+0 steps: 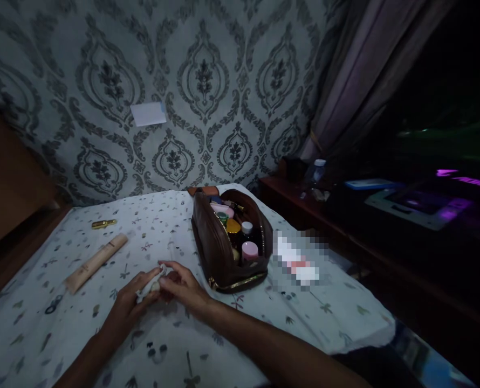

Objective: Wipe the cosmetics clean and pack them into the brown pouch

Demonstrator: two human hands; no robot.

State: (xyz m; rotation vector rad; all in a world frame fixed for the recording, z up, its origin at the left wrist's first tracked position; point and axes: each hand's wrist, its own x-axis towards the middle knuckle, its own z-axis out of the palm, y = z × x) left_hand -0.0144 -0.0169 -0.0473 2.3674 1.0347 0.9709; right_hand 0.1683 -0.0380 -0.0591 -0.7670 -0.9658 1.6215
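Note:
My left hand (132, 295) is closed on a crumpled white tissue (145, 290) above the patterned sheet. My right hand (185, 285) meets it from the right, with thumb and forefinger on the same tissue. Something small and pale shows between the fingers, too unclear to name. Just right of my hands stands an unzipped brown toiletry bag (207, 242). Inside are a pink-lidded jar (249, 250), a white-capped bottle (247, 228), an orange-gold lid (233, 226) and other items. To the left lies a beige squeeze tube (96, 264), and beyond it a small gold tube (104, 223).
A white sheet (163, 350) with small printed motifs covers the surface. A blurred-out item (300, 264) lies right of the bag. A dark red ledge (276, 191) holds a clear bottle (318, 170). Patterned wallpaper rises behind, with a white card (148, 114) on it.

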